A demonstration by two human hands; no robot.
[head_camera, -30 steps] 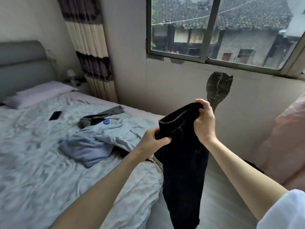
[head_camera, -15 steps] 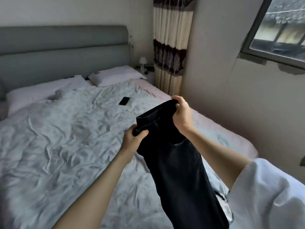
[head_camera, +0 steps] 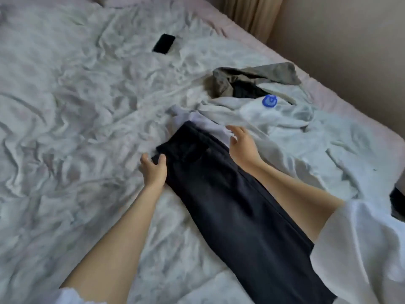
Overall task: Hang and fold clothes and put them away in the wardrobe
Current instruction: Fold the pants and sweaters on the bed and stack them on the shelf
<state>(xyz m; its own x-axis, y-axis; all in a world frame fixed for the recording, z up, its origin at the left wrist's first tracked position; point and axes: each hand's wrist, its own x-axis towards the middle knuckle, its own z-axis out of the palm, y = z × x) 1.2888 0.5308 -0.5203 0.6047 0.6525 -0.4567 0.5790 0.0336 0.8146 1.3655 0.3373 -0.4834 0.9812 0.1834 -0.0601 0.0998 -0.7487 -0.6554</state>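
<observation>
Dark trousers (head_camera: 230,200) lie flat and lengthwise on the bed (head_camera: 65,128), waistband pointing away from me. My left hand (head_camera: 153,170) pinches the near-left corner of the waistband between thumb and fingers. My right hand (head_camera: 243,143) hovers at the right side of the waistband with fingers spread and loose, holding nothing. Beyond the trousers lies a pile of other clothes: a pale blue-white garment (head_camera: 263,119) with a blue round badge (head_camera: 269,100) and a grey-olive garment (head_camera: 252,75).
A black phone (head_camera: 164,43) lies on the rumpled sheet at the far middle. A curtain (head_camera: 252,12) and the wall (head_camera: 350,51) stand along the bed's right side. A dark item (head_camera: 397,202) shows at the right edge.
The trousers, held up in the air by both hands before, now lie flat on the bed. My right hand has let go of the waistband. The view has tipped down onto the bed.
</observation>
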